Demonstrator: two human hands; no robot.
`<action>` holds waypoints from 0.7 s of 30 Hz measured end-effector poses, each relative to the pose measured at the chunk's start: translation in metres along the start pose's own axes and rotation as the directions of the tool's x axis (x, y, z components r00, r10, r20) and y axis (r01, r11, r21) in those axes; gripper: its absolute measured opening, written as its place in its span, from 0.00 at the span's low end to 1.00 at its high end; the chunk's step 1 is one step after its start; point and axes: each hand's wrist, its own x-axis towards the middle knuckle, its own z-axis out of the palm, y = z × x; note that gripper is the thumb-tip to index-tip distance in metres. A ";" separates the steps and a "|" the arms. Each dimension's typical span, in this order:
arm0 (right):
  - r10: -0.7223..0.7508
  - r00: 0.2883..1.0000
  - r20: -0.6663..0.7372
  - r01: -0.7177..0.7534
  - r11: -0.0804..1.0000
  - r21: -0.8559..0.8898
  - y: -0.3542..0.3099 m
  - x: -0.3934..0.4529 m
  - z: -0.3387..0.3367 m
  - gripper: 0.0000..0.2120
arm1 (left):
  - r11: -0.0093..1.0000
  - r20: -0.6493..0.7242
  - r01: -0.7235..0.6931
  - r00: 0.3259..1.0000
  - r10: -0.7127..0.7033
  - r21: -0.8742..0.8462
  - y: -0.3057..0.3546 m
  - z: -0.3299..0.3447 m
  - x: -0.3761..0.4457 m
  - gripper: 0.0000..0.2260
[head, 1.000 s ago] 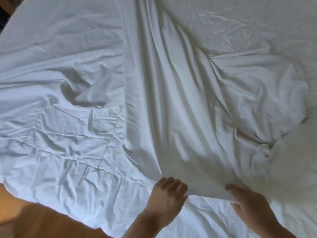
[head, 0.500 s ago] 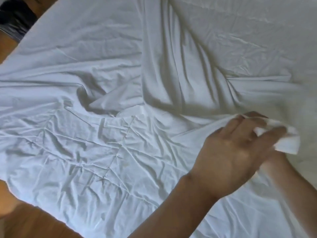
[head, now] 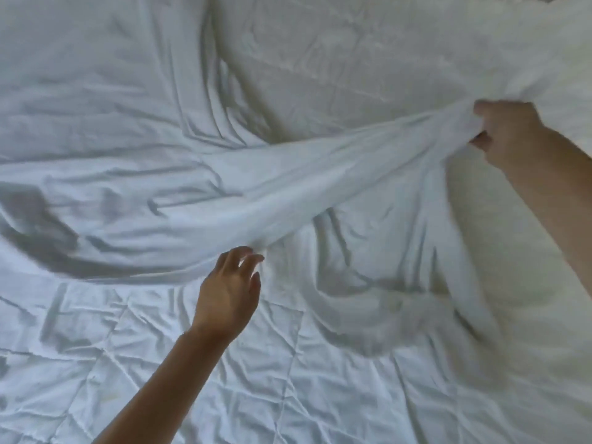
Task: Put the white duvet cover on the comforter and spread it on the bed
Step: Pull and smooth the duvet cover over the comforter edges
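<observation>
Right hand grips duvet cover, apparently lifted.

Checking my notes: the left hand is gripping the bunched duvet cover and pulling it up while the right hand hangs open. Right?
Not quite: in the head view the right hand grips the bunched duvet cover, and the left hand is the open one.

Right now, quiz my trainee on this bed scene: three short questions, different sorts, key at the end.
1. True or false: the right hand grips a bunched fold of the duvet cover.
2. Which hand has loose, spread fingers? A left hand; B right hand.
3. Fill in: the stitched comforter lies ___ the lifted cover.

Key: 1 true; 2 A; 3 under.
</observation>
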 end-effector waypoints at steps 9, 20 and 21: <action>-0.198 0.962 0.188 0.268 0.815 -0.514 0.087 -0.010 0.008 0.42 | 0.999 0.151 -0.022 0.988 0.017 0.034 0.038 0.038 0.034 0.26; -0.446 0.795 0.411 0.547 0.236 -0.803 0.263 -0.124 -0.020 0.32 | 0.976 0.054 0.091 0.993 -0.103 0.198 -0.011 0.043 0.078 0.29; -0.427 0.820 0.381 0.505 0.227 -0.832 0.271 -0.125 -0.018 0.32 | 0.968 0.036 0.115 0.991 -0.126 0.224 -0.021 0.042 0.086 0.29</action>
